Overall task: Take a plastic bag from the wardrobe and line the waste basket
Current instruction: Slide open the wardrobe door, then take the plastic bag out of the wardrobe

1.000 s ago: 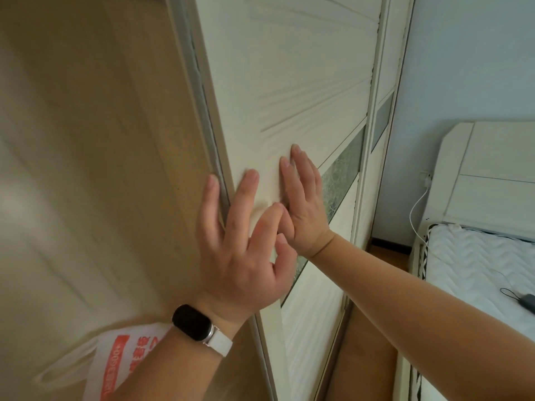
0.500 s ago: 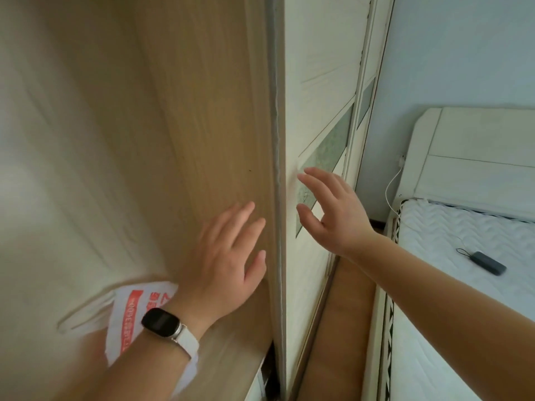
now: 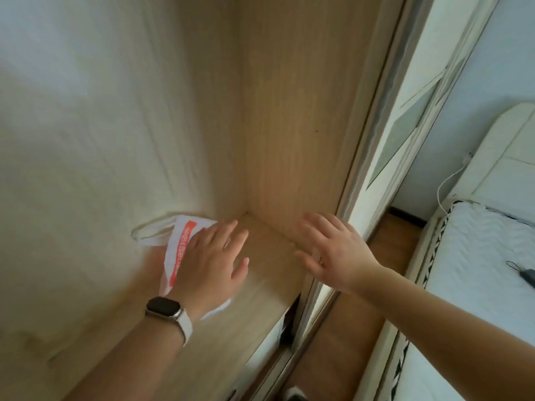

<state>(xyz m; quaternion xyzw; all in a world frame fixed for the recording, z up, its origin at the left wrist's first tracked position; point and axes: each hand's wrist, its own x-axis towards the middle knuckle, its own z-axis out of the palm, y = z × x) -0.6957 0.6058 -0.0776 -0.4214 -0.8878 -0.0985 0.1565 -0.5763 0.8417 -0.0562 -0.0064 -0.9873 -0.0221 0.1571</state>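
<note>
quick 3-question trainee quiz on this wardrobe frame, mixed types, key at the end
1. True or false: the left hand has closed around the plastic bag.
2. What is on the left wrist? A) smartwatch B) bracelet C) nothing
3. Fill in: the bag lies on the wardrobe ____.

Key:
1. False. The hand is open, fingers spread, over the bag.
2. A, the smartwatch.
3. shelf. The right hand is open too, holding nothing.

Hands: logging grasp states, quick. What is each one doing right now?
Left hand: open, fingers spread over the plastic bag on the wardrobe shelf, not gripping it.
Right hand: open, empty.
</note>
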